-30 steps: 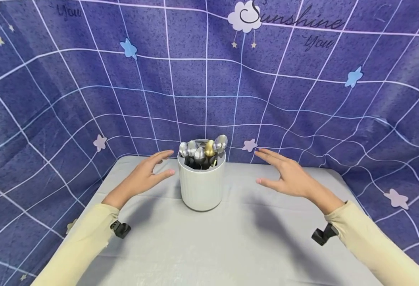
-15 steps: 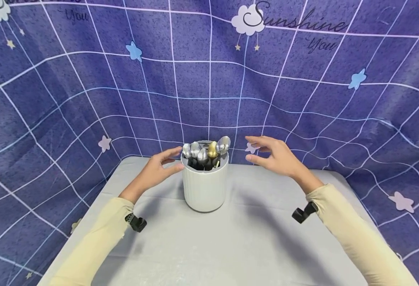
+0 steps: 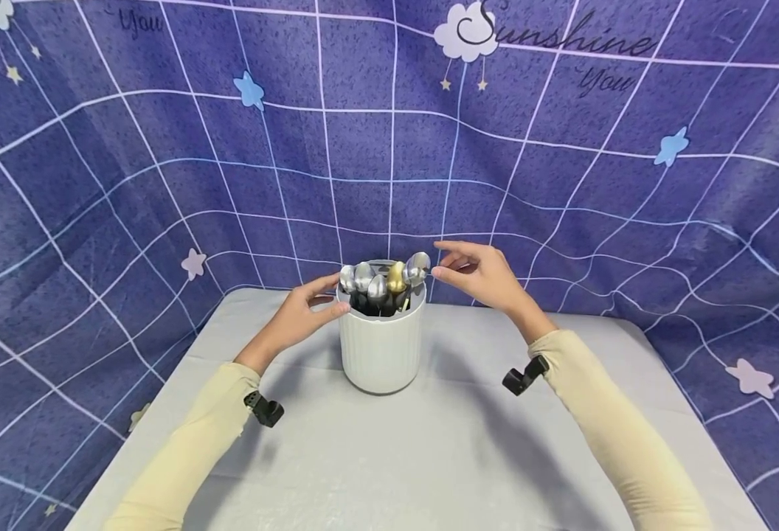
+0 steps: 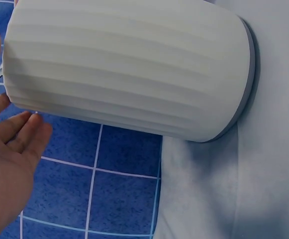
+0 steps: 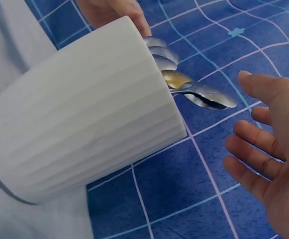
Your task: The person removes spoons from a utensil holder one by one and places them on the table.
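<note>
A white ribbed utensil holder (image 3: 381,354) stands upright, with several spoons sticking bowl-up from its top. One is a gold spoon (image 3: 396,277); the rightmost is a larger silver spoon (image 3: 418,265). My left hand (image 3: 299,316) is at the holder's left rim, thumb in front and fingers behind, lightly curved; whether it presses on the rim is unclear. To the right, my right hand (image 3: 485,276) hovers beside the large silver spoon (image 5: 206,94). In the right wrist view a gap shows between its loosely bent fingers (image 5: 253,144) and that spoon.
The holder rests on a table with a pale grey cloth (image 3: 389,450), toward the back edge. Close behind and on both sides hangs a purple-blue curtain (image 3: 356,147) with grid lines, stars and clouds.
My right hand has moved left, up to the large spoon, its thumb and fingers drawing closer together. My left hand has moved right to the holder's rim. The holder stays in place.
</note>
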`<state>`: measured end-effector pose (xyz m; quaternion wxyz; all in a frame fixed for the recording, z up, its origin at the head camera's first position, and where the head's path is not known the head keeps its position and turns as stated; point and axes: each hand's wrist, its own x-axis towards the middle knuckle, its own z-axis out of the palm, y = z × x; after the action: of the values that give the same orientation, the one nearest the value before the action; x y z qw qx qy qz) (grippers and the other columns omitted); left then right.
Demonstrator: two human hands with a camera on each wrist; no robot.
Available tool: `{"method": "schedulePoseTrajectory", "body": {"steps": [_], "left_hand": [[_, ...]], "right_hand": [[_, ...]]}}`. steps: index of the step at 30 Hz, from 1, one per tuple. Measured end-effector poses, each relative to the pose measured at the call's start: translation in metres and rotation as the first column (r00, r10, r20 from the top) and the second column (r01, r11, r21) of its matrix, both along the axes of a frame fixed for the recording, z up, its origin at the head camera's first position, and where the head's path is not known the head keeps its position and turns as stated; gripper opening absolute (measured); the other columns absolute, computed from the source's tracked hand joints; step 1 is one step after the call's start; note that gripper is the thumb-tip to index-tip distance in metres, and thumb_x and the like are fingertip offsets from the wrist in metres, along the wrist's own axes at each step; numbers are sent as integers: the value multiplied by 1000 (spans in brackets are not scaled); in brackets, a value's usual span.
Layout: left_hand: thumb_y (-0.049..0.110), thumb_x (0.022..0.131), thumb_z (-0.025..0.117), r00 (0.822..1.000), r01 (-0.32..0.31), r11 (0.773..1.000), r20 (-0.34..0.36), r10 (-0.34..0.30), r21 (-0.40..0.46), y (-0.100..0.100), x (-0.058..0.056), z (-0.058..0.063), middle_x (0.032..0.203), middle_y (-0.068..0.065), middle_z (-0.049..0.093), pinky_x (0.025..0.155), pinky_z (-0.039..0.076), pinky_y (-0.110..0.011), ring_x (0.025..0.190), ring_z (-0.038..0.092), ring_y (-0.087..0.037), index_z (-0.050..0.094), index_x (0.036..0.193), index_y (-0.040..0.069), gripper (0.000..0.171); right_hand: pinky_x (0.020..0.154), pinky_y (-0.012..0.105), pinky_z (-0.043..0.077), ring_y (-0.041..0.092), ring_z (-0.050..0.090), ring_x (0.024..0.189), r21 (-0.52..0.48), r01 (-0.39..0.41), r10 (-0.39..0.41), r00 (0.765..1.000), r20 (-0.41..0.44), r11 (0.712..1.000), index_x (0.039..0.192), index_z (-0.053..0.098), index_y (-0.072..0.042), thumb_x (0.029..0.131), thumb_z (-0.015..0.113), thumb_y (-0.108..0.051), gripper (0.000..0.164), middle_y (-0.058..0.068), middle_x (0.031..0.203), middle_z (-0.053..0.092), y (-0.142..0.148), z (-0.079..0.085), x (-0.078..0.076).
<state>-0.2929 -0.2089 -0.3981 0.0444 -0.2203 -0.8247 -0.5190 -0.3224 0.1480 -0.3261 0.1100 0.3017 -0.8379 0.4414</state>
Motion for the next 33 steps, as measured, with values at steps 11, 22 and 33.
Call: {"method": "schedulePoseTrajectory", "body": {"steps": [11,22,33], "left_hand": [[20,94,76,1000,8,999,14,-8,35,3,-2,2,148,-19,54,112,45,-52,130,55,-41,49,152,6,65],[15,94,76,1000,24,998,-22,-22,65,3,-4,-1,146,-19,56,111,46,-51,127,55,-43,50,150,3,62],[14,94,76,999,17,999,-39,-15,48,2,-4,-2,139,-24,59,110,47,-50,124,57,-41,49,150,1,64]], "right_hand": [[79,40,60,36,70,90,-60,17,-14,999,43,998,129,67,6,91,78,-7,42,24,99,73,-18,8,12],[69,18,54,23,68,80,-107,48,-45,999,31,993,122,73,1,85,85,-14,41,16,91,74,-22,-18,-9],[64,18,53,17,67,74,-88,103,-110,991,-77,991,119,76,-6,84,87,-19,38,6,85,72,-31,-18,-1]]}}
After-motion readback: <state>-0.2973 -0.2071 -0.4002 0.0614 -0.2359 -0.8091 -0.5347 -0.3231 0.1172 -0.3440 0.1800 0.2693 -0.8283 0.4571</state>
